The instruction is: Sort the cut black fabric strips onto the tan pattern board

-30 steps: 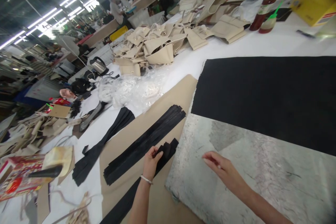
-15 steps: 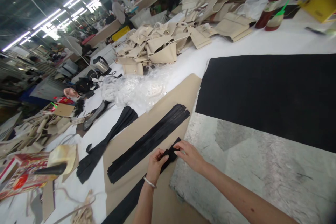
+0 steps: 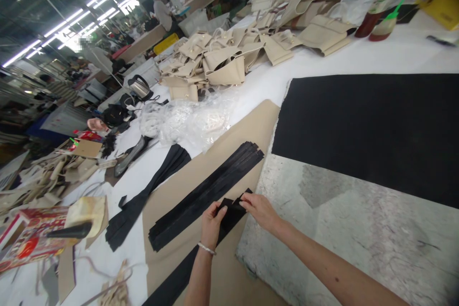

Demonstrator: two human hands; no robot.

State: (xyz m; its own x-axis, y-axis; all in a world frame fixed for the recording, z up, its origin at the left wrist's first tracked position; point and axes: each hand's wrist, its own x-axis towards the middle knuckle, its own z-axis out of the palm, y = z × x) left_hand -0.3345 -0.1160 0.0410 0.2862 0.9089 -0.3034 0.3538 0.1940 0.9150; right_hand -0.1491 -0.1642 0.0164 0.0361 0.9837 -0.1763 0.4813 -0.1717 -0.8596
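The black strips (image 3: 231,220) lay just left of the stone slab (image 3: 330,244) on the brown sheet (image 3: 229,277), long axis slanting up toward the slab's edge. Your right hand (image 3: 261,210), nearer the slab, pinched their far end, its forearm crossing above the slab; your left hand (image 3: 211,222), farther from it, pinched them thumb uppermost.
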